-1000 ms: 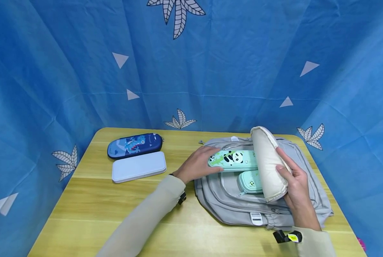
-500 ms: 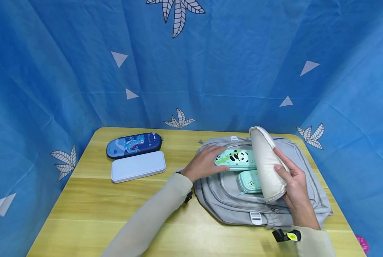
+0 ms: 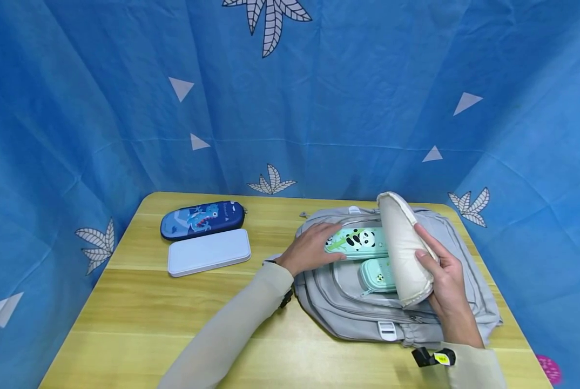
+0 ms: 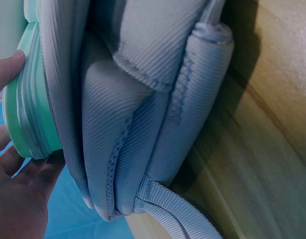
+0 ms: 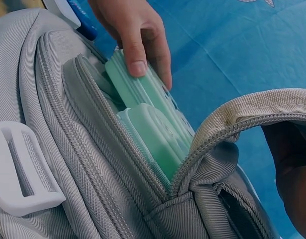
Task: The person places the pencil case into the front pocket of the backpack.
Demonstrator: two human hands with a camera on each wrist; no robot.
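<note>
A mint-green pencil case (image 3: 360,242) with a panda print lies partly inside the front pocket of a grey backpack (image 3: 338,302). My left hand (image 3: 311,249) grips its left end, thumb on the near side and fingers on the far side. Below it, a smaller mint-green zipped case (image 3: 378,274) sits in the same pocket; the right ends of both are hidden behind the flap. My right hand (image 3: 446,275) holds up the cream-lined pocket flap (image 3: 406,251), pinching its edge. In the right wrist view both cases (image 5: 155,137) stand between the zippered edges.
On the left of the wooden table (image 3: 183,319) lie a blue dinosaur pencil case (image 3: 202,220) and, just in front of it, a pale flat box (image 3: 209,253). A blue patterned curtain (image 3: 290,108) hangs behind the table. A white buckle (image 3: 387,331) is on the backpack's near side.
The panda pencil case has slid a little to the right, deeper under the flap, with my left hand following it. My right hand keeps the flap raised almost unmoved.
</note>
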